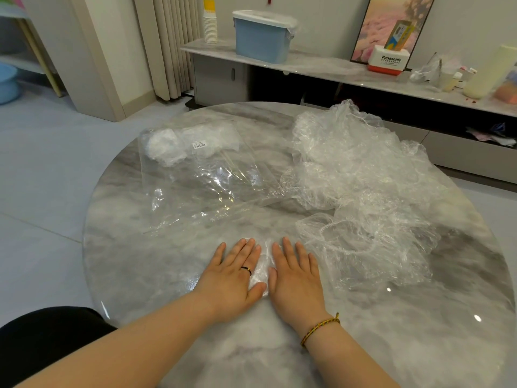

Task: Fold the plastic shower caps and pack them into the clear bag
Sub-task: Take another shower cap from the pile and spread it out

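Shower caps (363, 175) crumpled in a loose heap on right half of round marble table (134, 261). Clear bag (207, 177) flat on left half, just beside heap, with white bundle (165, 148) inside at far corner and barcode label (199, 145) near it. Left hand (232, 275) and right hand (296, 275) side by side near front edge, palms down, fingers straight, grasping nothing, pressing one flattened cap (261, 266) against tabletop. Black ring (246, 269) on left finger; braided bracelet (319, 327) on right wrist.
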Available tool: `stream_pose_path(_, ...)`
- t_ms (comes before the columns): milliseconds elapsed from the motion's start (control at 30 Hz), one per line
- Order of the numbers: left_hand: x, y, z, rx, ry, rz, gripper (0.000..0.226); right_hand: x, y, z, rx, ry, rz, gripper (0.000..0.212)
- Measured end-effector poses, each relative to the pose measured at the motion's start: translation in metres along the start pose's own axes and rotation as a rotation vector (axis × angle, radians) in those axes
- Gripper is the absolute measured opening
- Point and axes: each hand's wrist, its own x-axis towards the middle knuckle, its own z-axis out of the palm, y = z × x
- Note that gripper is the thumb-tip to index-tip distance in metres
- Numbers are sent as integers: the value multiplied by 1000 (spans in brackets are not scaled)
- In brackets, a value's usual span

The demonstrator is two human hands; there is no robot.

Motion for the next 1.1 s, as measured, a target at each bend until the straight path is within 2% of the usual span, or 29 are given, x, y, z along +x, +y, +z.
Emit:
stream_pose_path(33, 0, 0, -1, 0, -9, -4, 108, -1, -1, -2, 11, -34, -17, 52)
stream_pose_path(100, 0, 0, -2, 3, -15, -7, 107, -6, -1, -5, 84, -19, -34, 50)
stream_pose_path(167, 1, 0, -2, -1, -23, -8, 96, -10, 3, -6, 193, 121, -67, 47)
stream_pose_path(267, 0, -2, -4, -37, -57, -20, 78, -16, 17, -7, 281, 264, -310, 28)
stream_pose_path(333, -1, -4, -6, -80, -68, -6, 74, -20, 26, -9, 193, 229, -457, 25)
stream_pose_path(400, 0, -7, -9, -140, -75, 14, 72, -20, 29, -13, 116, 151, -497, 31)
stream_pose_path(500, -2, -14, -17, -266, -35, 47, 76, -15, 27, -17, 114, 140, -471, 34)
stream_pose_path(567, -7, -16, -23, -322, 29, 80, 94, -9, 24, -18, 127, 157, -461, 31)
stream_pose_path(633, -14, -15, -28, -314, 92, 107, 107, -6, 19, -22, 179, 129, -387, 29)
stream_pose_path(700, -18, -12, -31, -284, 147, 118, 107, -3, 15, -27, 259, 142, -323, 30)
stream_pose_path(767, -16, -9, -30, -316, 217, 113, 95, -2, 11, -35, 478, 154, -241, 38)
stream_pose_path(800, -16, -9, -31, -384, 258, 82, 82, -3, 9, -39, 592, 149, -179, 39)
stream_pose_path(900, -17, -11, -37, -748, 351, -80, 25, -4, 4, -51, 917, 81, -58, 11)
stream_pose_path(1000, -21, -14, -45, -947, 369, -103, 33, -1, -1, -57, 1132, -107, -37, 17)
stream_pose_path(1100, -23, -21, -52, -1006, 300, -89, 24, 3, -10, -59, 1244, -173, 37, 16)
